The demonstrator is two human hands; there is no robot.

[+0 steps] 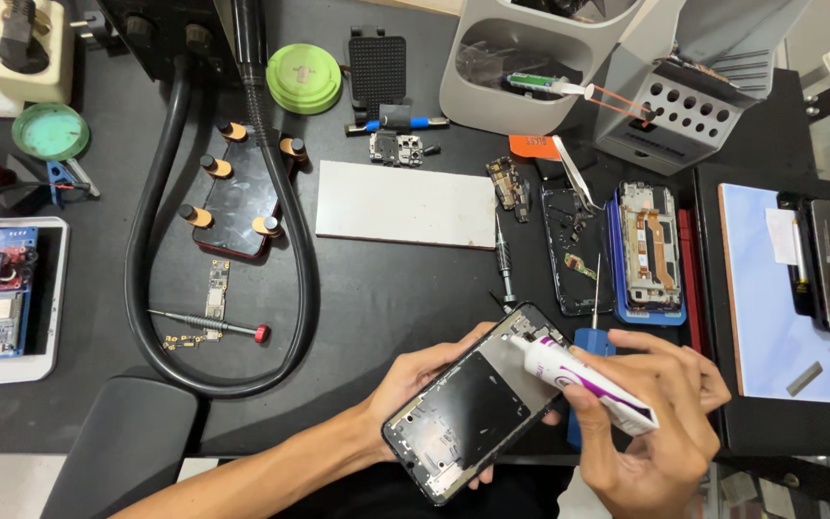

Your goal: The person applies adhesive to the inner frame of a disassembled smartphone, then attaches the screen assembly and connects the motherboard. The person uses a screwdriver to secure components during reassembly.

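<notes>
The left hand [415,380] grips an opened phone frame [473,404] from its 9 o'clock side, above the worktop [386,298] edge. The right hand [655,413], at 3 o'clock, clasps a white tube [583,384], nozzle touching the frame's top corner.

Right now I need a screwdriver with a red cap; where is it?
In the head view, the screwdriver lies left of centre on the black mat, inside the loop of the black hose, across a small circuit board.
</notes>
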